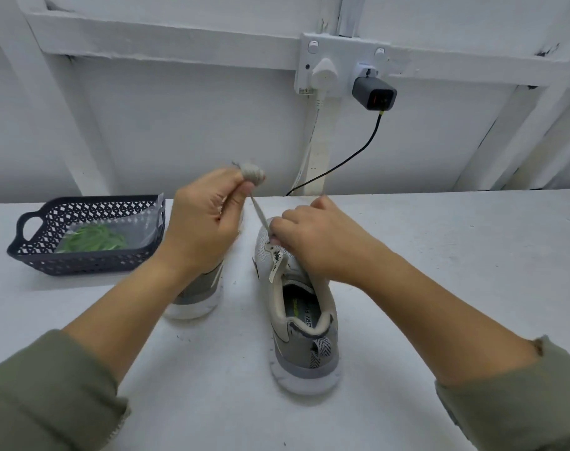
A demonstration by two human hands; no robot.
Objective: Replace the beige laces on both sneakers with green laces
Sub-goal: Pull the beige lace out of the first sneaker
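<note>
Two grey and beige sneakers stand on the white table, toes pointing away. The right sneaker [301, 323] is in full view. The left sneaker [199, 292] is mostly hidden behind my left forearm. My left hand [205, 219] is raised and shut on the beige lace [252, 173], which is wound around a finger. A taut strand [259, 212] runs down from it to the right sneaker's toe end. My right hand [322, 240] rests on the right sneaker's front and pinches the strand at the eyelets. Green laces [93, 239] lie in a clear bag inside the dark basket [82, 263].
The basket stands at the left of the table [440, 262]. Behind the table is a white wall with a double socket [342, 65], a white plug and a grey charger [373, 95]. A black cable [348, 159] drops from the charger to the table's back edge.
</note>
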